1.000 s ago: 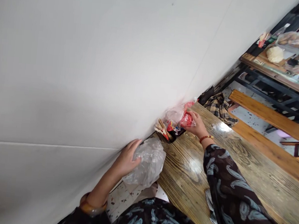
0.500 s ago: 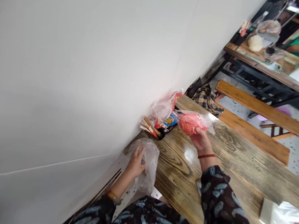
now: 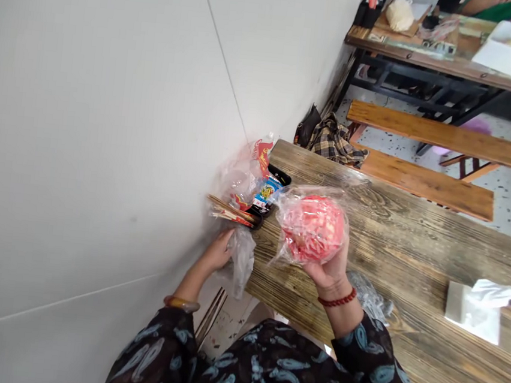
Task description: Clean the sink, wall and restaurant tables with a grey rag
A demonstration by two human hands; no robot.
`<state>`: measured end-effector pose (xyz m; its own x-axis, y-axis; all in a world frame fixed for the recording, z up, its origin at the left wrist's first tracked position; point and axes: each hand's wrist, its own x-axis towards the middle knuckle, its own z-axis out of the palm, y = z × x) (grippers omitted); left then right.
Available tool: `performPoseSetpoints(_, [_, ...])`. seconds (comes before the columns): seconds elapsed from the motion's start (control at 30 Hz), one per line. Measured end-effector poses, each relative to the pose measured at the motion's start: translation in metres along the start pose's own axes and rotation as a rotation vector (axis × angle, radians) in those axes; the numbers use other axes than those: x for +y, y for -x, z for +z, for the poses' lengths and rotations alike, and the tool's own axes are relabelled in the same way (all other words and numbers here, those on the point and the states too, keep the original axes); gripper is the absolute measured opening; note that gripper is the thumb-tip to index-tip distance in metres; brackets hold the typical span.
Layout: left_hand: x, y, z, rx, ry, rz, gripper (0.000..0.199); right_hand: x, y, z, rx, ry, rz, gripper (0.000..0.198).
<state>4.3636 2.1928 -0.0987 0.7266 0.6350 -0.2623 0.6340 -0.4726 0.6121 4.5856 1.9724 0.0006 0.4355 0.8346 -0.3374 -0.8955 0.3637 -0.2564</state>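
My right hand [image 3: 333,270] holds a round, pink-red bundle [image 3: 316,228] wrapped in clear plastic, raised above the wooden table [image 3: 408,242]. What the bundle contains I cannot make out. Close to the wall, my left hand [image 3: 219,250] is closed on a thin, cloudy plastic bag [image 3: 241,262] that hangs down by the table's corner. Just beyond that hand lie several wooden chopsticks [image 3: 231,210], some in red-and-white paper, in a black tray [image 3: 279,174]. A blue packet [image 3: 266,191] and a clear bag with red print [image 3: 242,178] rest there too.
A white wall [image 3: 106,141] borders the left side. On the table lie a crumpled clear bag [image 3: 369,299] and a tissue pack [image 3: 474,309]. Beyond are wooden benches [image 3: 437,135], a plaid cloth [image 3: 336,140] and another table with a white container [image 3: 506,56]; a person's green-clothed arm shows behind.
My right hand has brought the pink-red bundle nearer and turned it up. My left hand's spread fingers have closed on the cloudy bag, which is now bunched. The camera view has shifted.
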Motion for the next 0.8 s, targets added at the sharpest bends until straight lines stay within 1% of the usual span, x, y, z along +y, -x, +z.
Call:
performPoseSetpoints(0.07, [0.005,0.012,-0.015,-0.025,-0.106,0.003,0.057,-0.004,0.006,0.001,-0.033,-0.063,0.019,0.054])
performPoseSetpoints(0.13, [0.015,0.023,-0.029,0.001,-0.218,0.015,0.055,-0.008,0.013,0.001,-0.052,-0.127,0.034,0.054])
performPoseSetpoints(0.2, [0.034,0.033,-0.042,0.092,-0.294,0.019,0.049,-0.012,0.022,0.000,-0.063,-0.170,0.058,0.054])
performPoseSetpoints(0.23, [0.047,0.038,-0.047,0.157,-0.315,0.017,0.045,-0.014,0.027,-0.001,-0.070,-0.184,0.073,0.054])
performPoseSetpoints(0.27, [0.063,0.043,-0.050,0.231,-0.319,0.014,0.042,-0.016,0.032,-0.003,-0.082,-0.195,0.088,0.054])
performPoseSetpoints(0.33, [0.104,0.054,-0.052,0.377,-0.270,0.034,0.039,-0.019,0.043,-0.007,-0.115,-0.213,0.117,0.053])
performPoseSetpoints(0.4, [0.153,0.064,-0.045,0.459,-0.156,0.119,0.039,-0.023,0.056,-0.012,-0.145,-0.234,0.135,0.051])
performPoseSetpoints(0.43, [0.179,0.068,-0.038,0.466,-0.093,0.180,0.040,-0.026,0.063,-0.014,-0.151,-0.245,0.136,0.050])
performPoseSetpoints(0.47, [0.205,0.072,-0.030,0.436,-0.009,0.238,0.043,-0.029,0.071,-0.016,-0.151,-0.254,0.133,0.049])
performPoseSetpoints(0.5, [0.231,0.076,-0.020,0.374,0.092,0.288,0.046,-0.032,0.078,-0.019,-0.147,-0.259,0.127,0.048])
performPoseSetpoints(0.53, [0.256,0.079,-0.009,0.285,0.180,0.341,0.052,-0.035,0.086,-0.021,-0.143,-0.260,0.120,0.048])
performPoseSetpoints(0.6, [0.300,0.085,0.014,0.099,0.245,0.419,0.068,-0.044,0.103,-0.029,-0.138,-0.258,0.102,0.047])
performPoseSetpoints(0.67, [0.336,0.092,0.038,-0.018,0.240,0.446,0.078,-0.055,0.121,-0.040,-0.129,-0.253,0.087,0.044])
performPoseSetpoints(0.73, [0.364,0.100,0.060,-0.048,0.227,0.456,0.077,-0.066,0.139,-0.055,-0.119,-0.244,0.074,0.042])
performPoseSetpoints(0.8, [0.386,0.108,0.080,-0.047,0.216,0.493,0.071,-0.078,0.157,-0.071,-0.126,-0.238,0.055,0.044])
